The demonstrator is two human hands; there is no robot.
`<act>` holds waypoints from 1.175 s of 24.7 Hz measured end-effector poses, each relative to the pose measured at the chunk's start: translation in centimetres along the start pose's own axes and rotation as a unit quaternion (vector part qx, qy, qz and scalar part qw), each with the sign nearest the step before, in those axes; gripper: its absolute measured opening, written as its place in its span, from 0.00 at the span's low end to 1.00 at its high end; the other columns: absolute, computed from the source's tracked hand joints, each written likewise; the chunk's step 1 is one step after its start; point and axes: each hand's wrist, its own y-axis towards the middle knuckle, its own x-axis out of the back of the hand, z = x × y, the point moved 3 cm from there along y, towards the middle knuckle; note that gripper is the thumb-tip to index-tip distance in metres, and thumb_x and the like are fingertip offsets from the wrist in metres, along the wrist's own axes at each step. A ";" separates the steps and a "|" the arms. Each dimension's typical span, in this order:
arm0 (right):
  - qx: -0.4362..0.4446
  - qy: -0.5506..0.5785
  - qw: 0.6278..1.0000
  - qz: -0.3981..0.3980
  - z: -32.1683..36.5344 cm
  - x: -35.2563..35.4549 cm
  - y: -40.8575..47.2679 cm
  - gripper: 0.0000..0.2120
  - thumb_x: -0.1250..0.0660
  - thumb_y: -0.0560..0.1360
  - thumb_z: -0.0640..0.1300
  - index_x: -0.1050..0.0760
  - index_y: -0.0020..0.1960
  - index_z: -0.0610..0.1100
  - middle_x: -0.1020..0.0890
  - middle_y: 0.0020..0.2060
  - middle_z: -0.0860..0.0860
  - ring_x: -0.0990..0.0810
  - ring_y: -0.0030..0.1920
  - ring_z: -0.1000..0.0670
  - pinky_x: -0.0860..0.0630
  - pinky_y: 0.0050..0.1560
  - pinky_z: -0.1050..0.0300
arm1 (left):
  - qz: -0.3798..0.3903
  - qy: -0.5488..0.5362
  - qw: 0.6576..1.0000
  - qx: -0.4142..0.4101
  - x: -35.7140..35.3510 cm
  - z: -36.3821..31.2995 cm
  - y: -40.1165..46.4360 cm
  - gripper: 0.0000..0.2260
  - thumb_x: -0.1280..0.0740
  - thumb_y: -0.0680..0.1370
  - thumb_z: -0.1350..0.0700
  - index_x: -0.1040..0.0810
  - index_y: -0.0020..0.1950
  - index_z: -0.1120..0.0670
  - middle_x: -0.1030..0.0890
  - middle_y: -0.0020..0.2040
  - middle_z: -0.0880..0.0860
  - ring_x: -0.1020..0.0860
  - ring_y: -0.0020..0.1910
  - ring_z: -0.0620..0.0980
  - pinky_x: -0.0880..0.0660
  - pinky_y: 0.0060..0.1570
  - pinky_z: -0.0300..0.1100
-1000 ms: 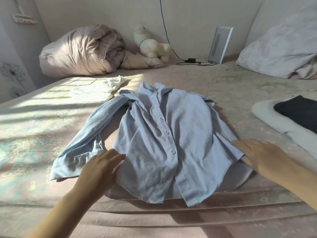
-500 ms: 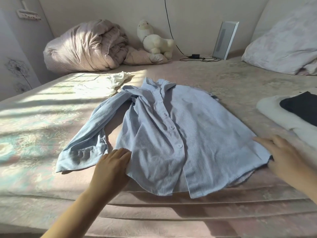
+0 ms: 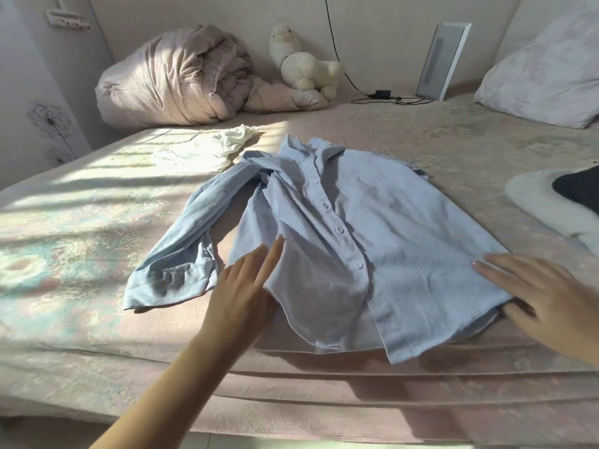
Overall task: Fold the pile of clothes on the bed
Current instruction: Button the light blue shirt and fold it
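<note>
A light blue striped button shirt (image 3: pixel 363 228) lies front up on the bed (image 3: pixel 81 254), collar away from me, with its left sleeve stretched out to the left. My left hand (image 3: pixel 243 286) rests flat with fingers extended at the shirt's lower left edge. At the lower right corner of the shirt, my right hand (image 3: pixel 531 293) lies with the palm down and the thumb tucked at the hem. A crumpled white garment (image 3: pixel 207 150) lies farther back on the left in the sunlight.
A bundled duvet (image 3: pixel 171 76) and a plush toy (image 3: pixel 301 63) sit at the back by the wall. A pillow (image 3: pixel 544 76) is at the far right. Folded white and dark clothes (image 3: pixel 557 202) lie at the right edge. A black cable (image 3: pixel 385 98) and a white panel (image 3: pixel 444 59) are by the wall.
My left hand has slid forward along the shirt's left edge with fingers stretched out. My right hand stayed at the lower right corner after pulling that side outward and flattening it.
</note>
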 end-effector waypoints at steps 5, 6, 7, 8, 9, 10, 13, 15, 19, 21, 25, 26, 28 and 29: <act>0.120 -0.002 0.993 -0.001 4.2 0.8 1.2 0.24 0.45 0.73 0.38 0.30 0.68 0.43 0.24 0.64 0.44 0.25 0.61 0.43 0.31 0.60 0.47 | 0.019 0.100 0.994 0.038 0.2 0.3 -1.0 0.34 0.27 0.60 0.64 0.28 0.67 0.66 0.23 0.59 0.68 0.21 0.51 0.67 0.21 0.39 0.57; 0.144 -0.006 0.990 -0.007 5.0 1.0 1.7 0.24 0.41 0.72 0.37 0.29 0.68 0.43 0.24 0.64 0.44 0.26 0.62 0.44 0.31 0.61 0.48 | 0.040 0.116 0.992 0.041 0.3 0.6 -1.0 0.35 0.24 0.59 0.67 0.27 0.66 0.66 0.23 0.57 0.68 0.20 0.48 0.67 0.21 0.34 0.55; 0.165 -0.006 0.986 -0.002 5.9 1.0 2.3 0.25 0.35 0.69 0.36 0.27 0.67 0.43 0.24 0.63 0.44 0.26 0.63 0.45 0.31 0.62 0.49 | 0.046 0.130 0.989 0.045 0.6 1.2 -1.0 0.33 0.23 0.59 0.69 0.25 0.63 0.66 0.22 0.55 0.68 0.20 0.44 0.67 0.22 0.29 0.53; 0.174 -0.007 0.985 0.016 6.7 1.0 2.9 0.29 0.27 0.64 0.34 0.24 0.65 0.42 0.23 0.62 0.45 0.24 0.62 0.45 0.30 0.61 0.49 | 0.045 0.142 0.988 0.047 1.0 1.8 -1.0 0.29 0.24 0.59 0.71 0.22 0.60 0.66 0.21 0.51 0.67 0.20 0.40 0.66 0.24 0.25 0.51; 0.175 -0.006 0.984 0.037 7.4 1.1 3.4 0.33 0.22 0.57 0.33 0.22 0.62 0.42 0.21 0.60 0.46 0.22 0.60 0.45 0.27 0.60 0.49 | 0.038 0.152 0.987 0.043 1.6 2.5 -1.0 0.25 0.26 0.59 0.72 0.20 0.56 0.66 0.20 0.47 0.65 0.20 0.37 0.65 0.24 0.22 0.50; 0.170 0.002 0.985 0.042 7.8 1.3 3.9 0.35 0.20 0.53 0.31 0.21 0.60 0.41 0.19 0.58 0.47 0.20 0.57 0.46 0.24 0.58 0.50 | 0.026 0.155 0.987 0.036 2.3 3.3 -1.0 0.20 0.28 0.61 0.72 0.19 0.52 0.66 0.19 0.45 0.64 0.21 0.36 0.64 0.25 0.21 0.51; 0.137 0.124 0.982 -0.050 8.2 2.3 4.8 0.25 0.33 0.64 0.30 0.25 0.61 0.39 0.20 0.57 0.47 0.20 0.57 0.48 0.24 0.60 0.57 | -0.051 0.155 0.985 0.050 5.1 5.3 -1.6 0.13 0.40 0.66 0.67 0.20 0.47 0.64 0.19 0.45 0.61 0.21 0.39 0.62 0.25 0.24 0.51; 0.103 0.187 0.973 -0.091 8.4 2.6 5.0 0.27 0.41 0.67 0.29 0.29 0.65 0.40 0.22 0.60 0.46 0.24 0.61 0.49 0.28 0.64 0.57 | -0.032 0.173 0.979 0.100 6.1 6.1 -2.4 0.13 0.39 0.68 0.67 0.20 0.49 0.61 0.19 0.45 0.59 0.20 0.39 0.62 0.28 0.26 0.49; 0.152 0.057 0.986 0.048 9.9 0.4 3.7 0.42 0.25 0.57 0.31 0.31 0.69 0.46 0.25 0.65 0.43 0.25 0.64 0.43 0.25 0.61 0.47 | 0.113 0.219 0.953 0.177 4.6 6.8 -5.3 0.19 0.28 0.64 0.68 0.18 0.55 0.58 0.19 0.54 0.60 0.20 0.46 0.63 0.23 0.38 0.55; 0.195 0.038 0.979 0.051 10.8 0.2 3.8 0.34 0.30 0.65 0.39 0.32 0.71 0.47 0.28 0.68 0.45 0.29 0.68 0.45 0.29 0.64 0.46 | 0.092 0.239 0.964 0.071 4.0 5.1 -5.2 0.31 0.27 0.55 0.68 0.20 0.60 0.62 0.24 0.63 0.65 0.22 0.55 0.67 0.27 0.50 0.65; 0.251 0.011 0.965 0.071 13.2 -0.1 4.2 0.32 0.23 0.64 0.47 0.26 0.67 0.46 0.25 0.66 0.47 0.25 0.65 0.47 0.27 0.62 0.47 | 0.119 0.146 0.949 -0.251 2.2 1.0 -4.6 0.26 0.36 0.70 0.60 0.28 0.69 0.55 0.29 0.69 0.57 0.28 0.67 0.58 0.29 0.61 0.61; 0.245 0.044 0.967 0.049 13.4 0.1 4.2 0.29 0.25 0.67 0.46 0.27 0.67 0.44 0.25 0.65 0.47 0.25 0.65 0.47 0.28 0.63 0.48 | 0.112 0.101 0.949 -0.277 2.3 0.9 -4.4 0.22 0.40 0.74 0.60 0.28 0.69 0.56 0.27 0.68 0.56 0.27 0.66 0.56 0.26 0.60 0.58; 0.206 0.134 0.969 -0.005 13.2 0.7 4.2 0.23 0.34 0.73 0.43 0.29 0.68 0.41 0.26 0.66 0.47 0.27 0.67 0.48 0.32 0.66 0.51 | 0.090 0.015 0.963 -0.253 2.8 1.3 -4.1 0.19 0.45 0.79 0.59 0.28 0.69 0.57 0.26 0.68 0.54 0.27 0.66 0.53 0.26 0.61 0.52; 0.192 0.145 0.971 -0.015 13.0 0.9 4.2 0.22 0.36 0.74 0.43 0.29 0.67 0.40 0.26 0.67 0.47 0.28 0.68 0.47 0.33 0.68 0.51 | 0.095 0.000 0.967 -0.238 2.8 1.3 -4.0 0.19 0.45 0.80 0.58 0.28 0.69 0.57 0.27 0.69 0.54 0.27 0.67 0.52 0.27 0.62 0.50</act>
